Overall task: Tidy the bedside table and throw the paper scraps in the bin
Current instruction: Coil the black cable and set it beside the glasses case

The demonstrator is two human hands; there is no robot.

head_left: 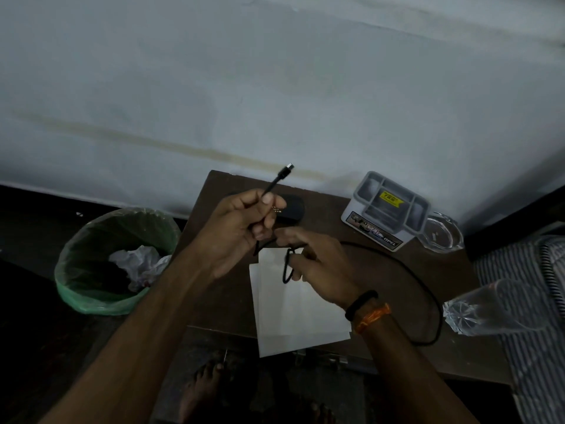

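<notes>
Above the dark brown tabletop point(382, 280), the left hand point(235, 234) pinches a thin black cable point(428, 289), plug end up; the right hand point(318, 264) grips its loop. Flat white paper point(293, 319) overhangs the near edge. Crumpled scraps point(137, 264) lie in the green-lined round bin point(91, 298), left on the floor.

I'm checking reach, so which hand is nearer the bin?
Left. The left hand is closer to the bin, which sits to its left; the right hand is farther right.
</notes>
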